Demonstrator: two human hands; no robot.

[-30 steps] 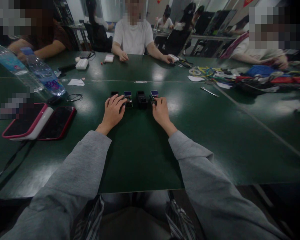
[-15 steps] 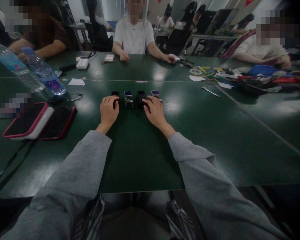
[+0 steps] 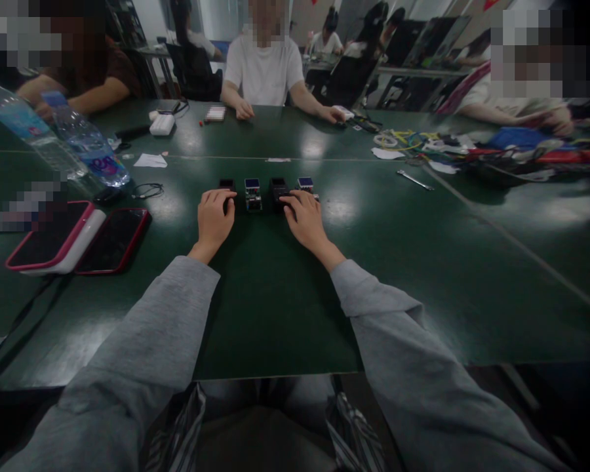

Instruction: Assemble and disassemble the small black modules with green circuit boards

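Left hand (image 3: 215, 217) and right hand (image 3: 305, 219), grip unclear, have shifted from circuit boards (image 3: 252, 195) to black devices (image 3: 278, 188).

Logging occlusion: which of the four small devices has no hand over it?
The circuit board, second from left; the left hand partly covers one other, the right hand two.
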